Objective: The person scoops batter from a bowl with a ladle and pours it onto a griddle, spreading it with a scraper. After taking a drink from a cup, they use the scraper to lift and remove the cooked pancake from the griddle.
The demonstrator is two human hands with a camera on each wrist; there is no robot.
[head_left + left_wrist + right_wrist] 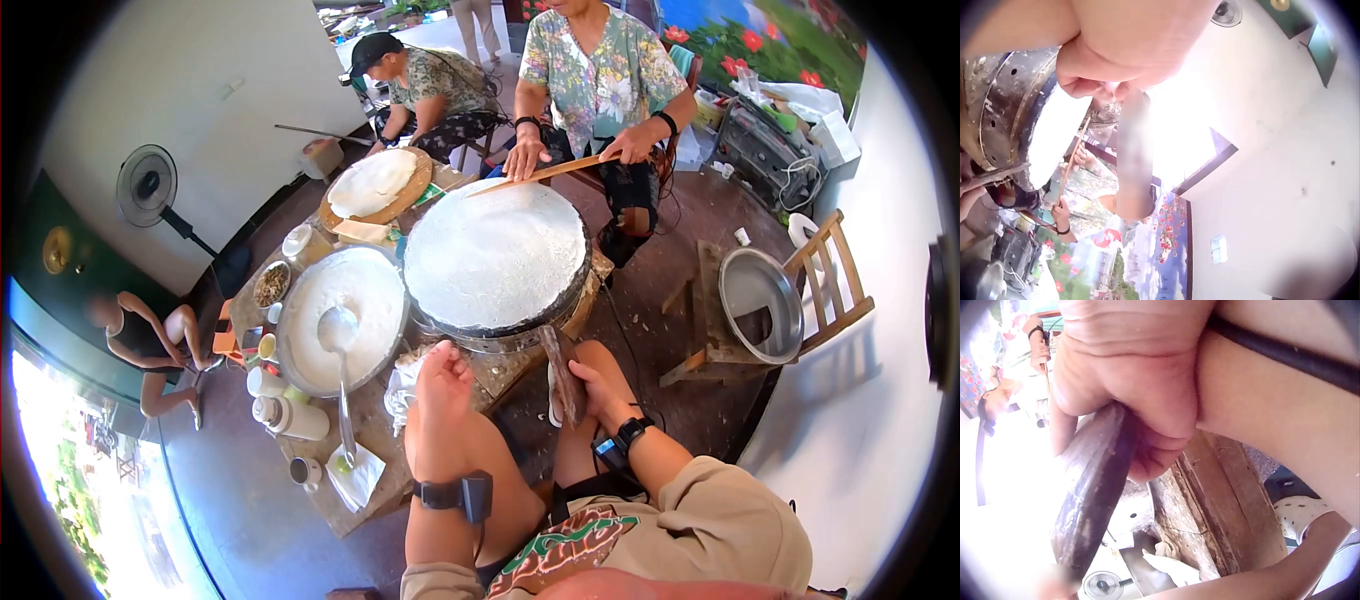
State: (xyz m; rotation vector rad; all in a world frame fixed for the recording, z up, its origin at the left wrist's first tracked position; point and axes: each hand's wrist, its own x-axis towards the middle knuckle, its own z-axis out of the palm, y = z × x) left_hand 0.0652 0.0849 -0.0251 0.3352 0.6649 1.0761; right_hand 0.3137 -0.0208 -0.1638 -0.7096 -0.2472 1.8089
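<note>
My right hand point(600, 388) grips a dark, smooth-worn wooden paddle-like piece point(565, 375), its long edge angled toward the griddle. The right wrist view shows the dark piece point(1094, 487) held between thumb and fingers. My left hand point(443, 385) is raised above my knee at the table edge, fingers loosely curled, with nothing visible in it. Just beyond both hands sits a round griddle point(500, 345) covered by a thin white layer of batter point(495, 255). Across from me a person holds a long wooden stick point(560, 170) over the far rim of that layer.
Left of the griddle stands a wide basin point(390, 370) of white batter with a ladle point(340, 335) in it. Behind lies a flatbread point(372, 185) on a round board. Bottles point(292, 418) and cups line the left edge. A metal basin point(790, 335) rests on a stool at right.
</note>
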